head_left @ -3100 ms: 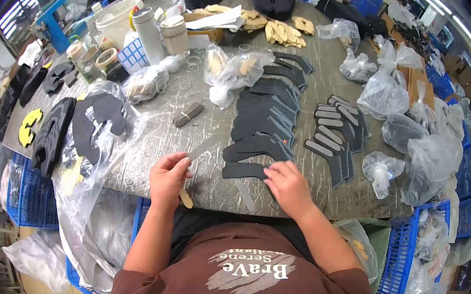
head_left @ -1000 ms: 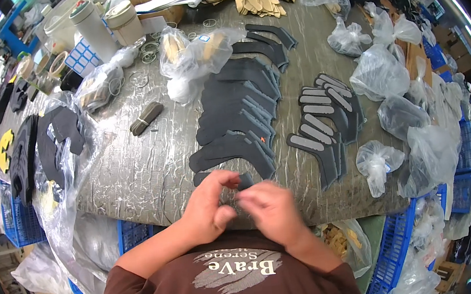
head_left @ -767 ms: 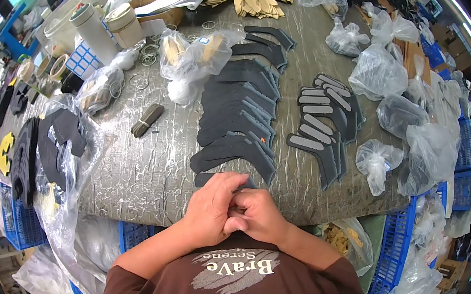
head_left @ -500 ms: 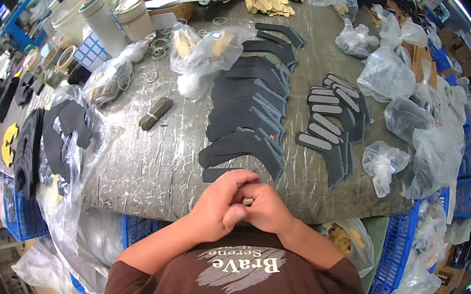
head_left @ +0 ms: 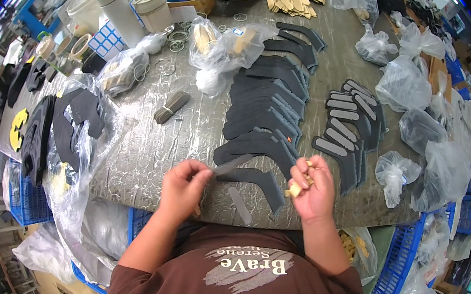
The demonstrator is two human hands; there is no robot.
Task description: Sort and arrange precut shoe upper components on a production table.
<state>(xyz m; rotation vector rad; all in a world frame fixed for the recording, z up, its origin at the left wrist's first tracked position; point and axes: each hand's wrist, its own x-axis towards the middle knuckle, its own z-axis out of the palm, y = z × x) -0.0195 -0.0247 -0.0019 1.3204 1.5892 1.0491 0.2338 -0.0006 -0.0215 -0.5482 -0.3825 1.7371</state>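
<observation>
My left hand [head_left: 186, 186] pinches one end of a thin grey strip [head_left: 234, 165], which reaches over the nearest dark, curved fabric piece [head_left: 260, 180]. Several small pale-yellow scraps [head_left: 296, 189] are held in the curled fingers of my right hand [head_left: 316, 187], just right of that piece. A second grey strip [head_left: 240, 206] lies on the table by the front edge, between my hands. Beyond my hands runs an overlapping row of similar dark pieces [head_left: 260, 108]. Farther right, another pile of curved pieces [head_left: 344, 128] carries grey strips on its upper faces.
A bundle of brown strips [head_left: 172, 107] lies on the table [head_left: 148, 152]. Plastic bags [head_left: 404, 82] line the right side, and bagged parts [head_left: 229, 48] sit at the back. A white bottle [head_left: 120, 14] and tubs stand back left. Blue crates [head_left: 396, 256] flank the table.
My hands were together at the table's front edge; now they are apart. A grey strip shows in my left hand, and yellow scraps in my right. The whole view has shifted slightly.
</observation>
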